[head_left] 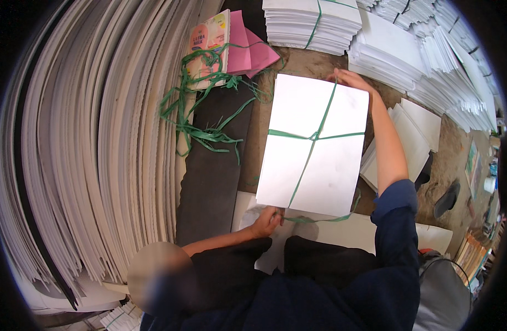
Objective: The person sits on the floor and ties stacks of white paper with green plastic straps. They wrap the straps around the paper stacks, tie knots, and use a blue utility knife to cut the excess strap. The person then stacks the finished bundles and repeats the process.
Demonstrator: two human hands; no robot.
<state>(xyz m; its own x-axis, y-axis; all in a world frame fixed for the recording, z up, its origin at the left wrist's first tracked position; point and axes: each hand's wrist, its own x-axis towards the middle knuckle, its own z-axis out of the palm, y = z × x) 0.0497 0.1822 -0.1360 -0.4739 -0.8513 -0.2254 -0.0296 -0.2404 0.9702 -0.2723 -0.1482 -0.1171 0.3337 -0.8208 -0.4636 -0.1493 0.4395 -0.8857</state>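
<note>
A squared stack of white paper sheets (314,171) lies before me, tied crosswise with flat green plastic twine (326,107) that crosses near the middle of the top sheet. At the near left corner, my left hand (266,222) is closed with its fingertips pinched on the twine. A loose length of this twine curves from there along the near edge and up at the right corner. My right hand (352,81) reaches past the right side to the far edge. Its fingers are bent around the twine where it goes over that edge, partly hidden by the stack.
Tall piles of large sheets (126,127) fill the left. Tangled green twine (192,124) hangs by a printed carton (209,44) and pink sheets (245,49). Tied paper bundles (311,25) stand at the back. Loose sheets (402,138), a dark slipper (447,199) and a grey bag (443,284) are right.
</note>
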